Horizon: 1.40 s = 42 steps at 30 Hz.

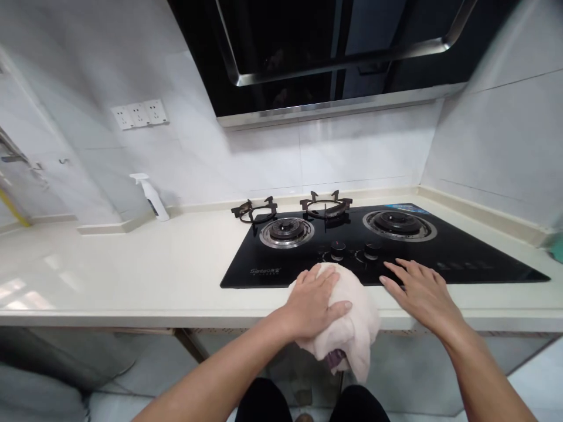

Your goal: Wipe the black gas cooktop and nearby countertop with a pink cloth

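A pale pink cloth (358, 305) is bunched at the front edge of the gas cooktop (246, 266) and hangs down over the counter's edge. A small purple patch shows in its lower folds. My left hand (313, 302) holds the cloth from above, fingers pressed on it and thumb out to the side. To the right, my right hand (420, 290) is open with fingers spread, at the cooktop's front edge, holding nothing. Two control knobs, the left knob (338, 250) and the right knob (372, 251), lie just beyond the hands.
Two pan supports, one on the left (255, 210) and one on the right (326, 206), sit behind the left burner (287, 231). The right burner (399, 224) has no support on it. A white spray bottle (152, 196) leans by the wall. A black range hood (285, 53) hangs overhead.
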Tool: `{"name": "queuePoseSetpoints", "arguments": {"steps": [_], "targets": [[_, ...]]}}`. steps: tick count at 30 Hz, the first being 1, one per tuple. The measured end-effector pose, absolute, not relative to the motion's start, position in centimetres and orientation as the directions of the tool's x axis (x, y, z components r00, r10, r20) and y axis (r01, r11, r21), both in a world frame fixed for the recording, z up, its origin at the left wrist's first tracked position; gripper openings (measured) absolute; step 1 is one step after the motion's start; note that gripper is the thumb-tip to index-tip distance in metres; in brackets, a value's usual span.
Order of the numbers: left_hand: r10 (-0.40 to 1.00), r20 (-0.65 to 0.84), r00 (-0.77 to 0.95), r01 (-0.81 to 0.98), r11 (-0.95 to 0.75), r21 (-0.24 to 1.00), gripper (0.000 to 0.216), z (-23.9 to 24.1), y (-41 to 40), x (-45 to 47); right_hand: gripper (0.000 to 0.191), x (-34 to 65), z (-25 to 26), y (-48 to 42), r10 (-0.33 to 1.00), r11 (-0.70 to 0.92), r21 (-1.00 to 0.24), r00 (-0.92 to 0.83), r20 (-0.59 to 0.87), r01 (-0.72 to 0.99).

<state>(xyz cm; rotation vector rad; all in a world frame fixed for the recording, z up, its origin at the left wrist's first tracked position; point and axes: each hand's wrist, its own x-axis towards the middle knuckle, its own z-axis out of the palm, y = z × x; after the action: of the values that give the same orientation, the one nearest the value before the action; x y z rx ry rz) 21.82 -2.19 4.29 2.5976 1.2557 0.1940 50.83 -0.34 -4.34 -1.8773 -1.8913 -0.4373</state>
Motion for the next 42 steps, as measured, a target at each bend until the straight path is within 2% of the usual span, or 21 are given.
{"name": "queuePoseSetpoints", "arguments": {"steps": [7,12,17,20,25,31,37,42], "targets": [[0.848,0.024,0.529,0.833,-0.525,0.175,0.071,4.6,2.4,21.1,0.058,50.4,-4.1,-0.4,0.858,0.031,-0.083,0.016,0.514,0.996],[0.926,-0.01,0.376,0.924,-0.375,0.079,0.061,5.1,7.8,20.0,0.051,49.9,-3.2,-0.6,0.859,0.036,-0.107,0.024,0.512,0.994],[0.961,0.107,0.254,0.967,-0.253,-0.022,0.052,6.8,11.4,18.8,0.05,49.7,-2.2,-0.8,0.882,0.051,-0.17,0.036,0.471,0.984],[0.965,0.132,0.228,0.973,-0.229,-0.006,0.055,6.9,10.6,20.0,0.05,49.7,-2.2,-0.8,0.88,0.059,-0.182,0.035,0.473,0.982],[0.961,0.122,0.248,0.959,-0.261,0.107,0.072,4.7,6.8,23.6,0.051,49.9,-2.8,-0.6,0.866,0.059,-0.168,0.033,0.5,0.984],[0.896,0.28,0.344,0.931,-0.365,0.023,0.056,3.2,7.2,25.1,0.055,50.4,-3.2,-0.3,0.869,0.055,-0.171,0.037,0.493,0.984],[0.88,0.281,0.382,0.915,-0.403,0.018,0.053,3.4,8.8,20.8,0.06,50.6,-3.1,-0.5,0.881,0.046,-0.18,0.045,0.47,0.983],[0.933,0.248,0.259,0.963,-0.269,0.006,0.055,3.7,6.7,13.8,0.064,51.0,-4.1,-0.2,0.869,0.048,-0.149,0.032,0.494,0.988]]}}
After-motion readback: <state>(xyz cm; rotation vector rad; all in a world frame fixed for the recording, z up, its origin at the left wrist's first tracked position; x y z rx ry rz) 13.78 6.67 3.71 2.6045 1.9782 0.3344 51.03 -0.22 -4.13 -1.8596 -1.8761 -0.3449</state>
